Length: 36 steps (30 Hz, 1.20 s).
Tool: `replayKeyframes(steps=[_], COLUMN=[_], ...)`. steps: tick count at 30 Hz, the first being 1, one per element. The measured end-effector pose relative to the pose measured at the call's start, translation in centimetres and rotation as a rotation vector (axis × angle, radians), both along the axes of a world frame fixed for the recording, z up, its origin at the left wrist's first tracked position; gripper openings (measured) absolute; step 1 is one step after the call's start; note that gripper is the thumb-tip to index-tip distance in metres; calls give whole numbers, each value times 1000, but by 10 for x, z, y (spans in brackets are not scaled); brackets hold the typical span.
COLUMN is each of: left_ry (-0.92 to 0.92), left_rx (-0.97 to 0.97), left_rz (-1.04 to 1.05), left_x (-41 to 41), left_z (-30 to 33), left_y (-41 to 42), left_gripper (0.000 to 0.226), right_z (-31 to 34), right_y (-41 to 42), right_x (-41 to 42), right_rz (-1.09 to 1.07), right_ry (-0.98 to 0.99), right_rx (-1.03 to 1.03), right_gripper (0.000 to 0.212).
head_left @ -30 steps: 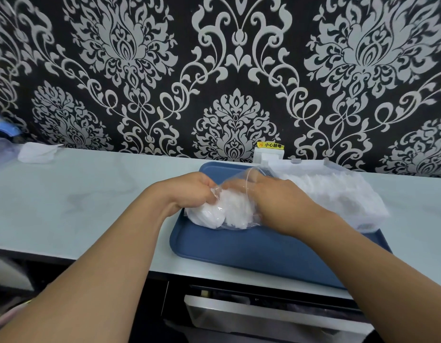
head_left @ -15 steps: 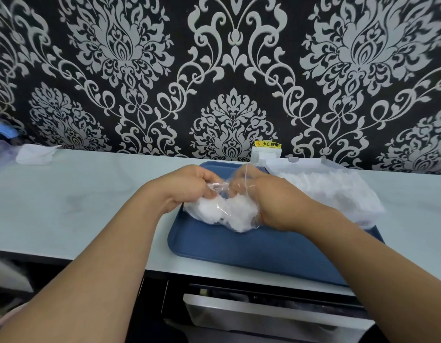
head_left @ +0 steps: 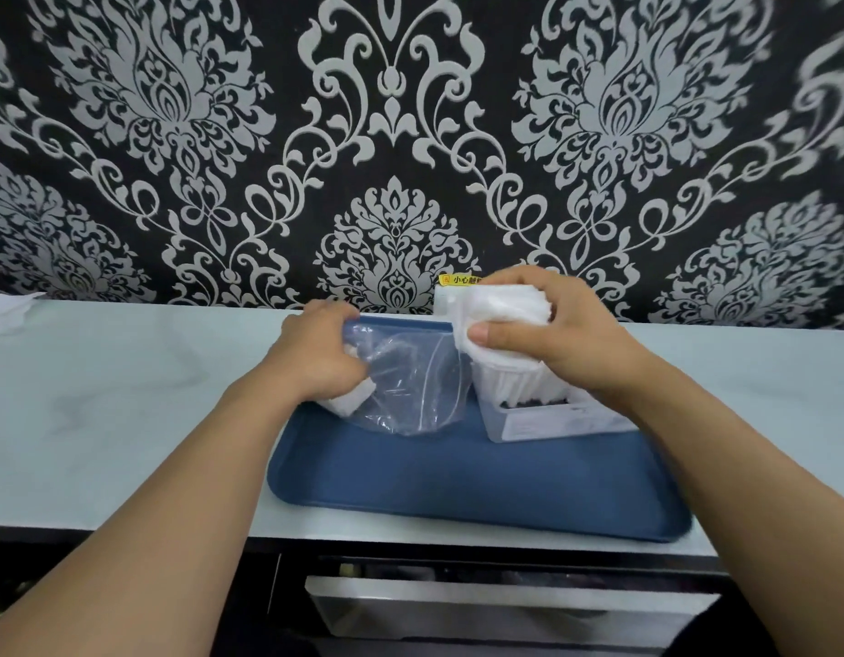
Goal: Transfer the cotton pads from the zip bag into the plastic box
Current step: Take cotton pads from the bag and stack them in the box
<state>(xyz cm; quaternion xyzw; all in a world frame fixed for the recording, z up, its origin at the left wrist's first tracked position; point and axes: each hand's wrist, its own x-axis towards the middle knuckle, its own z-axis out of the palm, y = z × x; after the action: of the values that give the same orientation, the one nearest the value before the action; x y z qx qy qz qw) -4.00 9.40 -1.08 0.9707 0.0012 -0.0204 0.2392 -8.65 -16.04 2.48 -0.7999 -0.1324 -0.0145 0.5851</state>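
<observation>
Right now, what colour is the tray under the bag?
Blue tray, plain; the head view shows it.

Yellow warning sticker [head_left: 459, 280] on white block at wall reads "小心触", rest hidden; box label illegible.

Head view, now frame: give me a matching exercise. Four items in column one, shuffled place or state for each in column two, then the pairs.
Column one:
1. right hand
2. left hand
3. plastic box
4. tray

Column two:
A. blue, lying on the counter
B. gripping a stack of cotton pads
C. holding the zip bag
D. clear, standing on the right side of the tray, pads inside

Pairs: 1-B, 2-C, 3-D, 4-A
</observation>
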Motion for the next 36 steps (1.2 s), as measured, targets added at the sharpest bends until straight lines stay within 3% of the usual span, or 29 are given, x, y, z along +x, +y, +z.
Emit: replayKeyframes(steps=[2,4,5,8,11,13,16,19,22,26,28,30,32,36], left_ry=[-178,-408,-417,-124,-12,13,86,98,30,-16,-17,8,-66,-396], left_rx=[-73,-422,-623,-1044,-1163,-1185,-1095,-940,-929,-1014,-1048,-1082,-965,-633], left_rz=[8,-21,-64,-179,-145,-138,-265,-344,-276,-152,-158,-190,-198,-180], left_x=[-7,-17,-23,-45,-53,-50,-49,-45,-41,-36,-34,-34,-30,-23], left_z=[13,31,40,52,43,37,31,22,19,18,19,23,26,22], left_y=[-11,-32,-49,-109,-148,-160,-168,-174,-178,-182,-184,-183,-178,-152], left_gripper=[68,54,46,24,32,41,43,44,21,21,25,32,39,14], right_z=[-1,-6,-8,-7,-1,1,-2,-4,-4,3,7,10,14,12], right_y=[-12,-20,-23,-19,-4,-1,-14,-27,-36,-44,-53,-65,-75,-68], right_x=[-1,-1,-2,-7,-17,-18,-10,-5,-5,-13,-15,-14,-13,-12], right_rz=[43,75,78,126,77,-145,-464,-556,-515,-128,-57,-65,-125,-308], right_ry=[126,240,284,348,336,354,337,308,367,363,331,324,332,378], right_rx=[79,159,212,375,557,658,413,338,304,204,165,190,160,-37], right_gripper=[45,52,54,51,32,35,54,69,86,56,37,25,23,35])
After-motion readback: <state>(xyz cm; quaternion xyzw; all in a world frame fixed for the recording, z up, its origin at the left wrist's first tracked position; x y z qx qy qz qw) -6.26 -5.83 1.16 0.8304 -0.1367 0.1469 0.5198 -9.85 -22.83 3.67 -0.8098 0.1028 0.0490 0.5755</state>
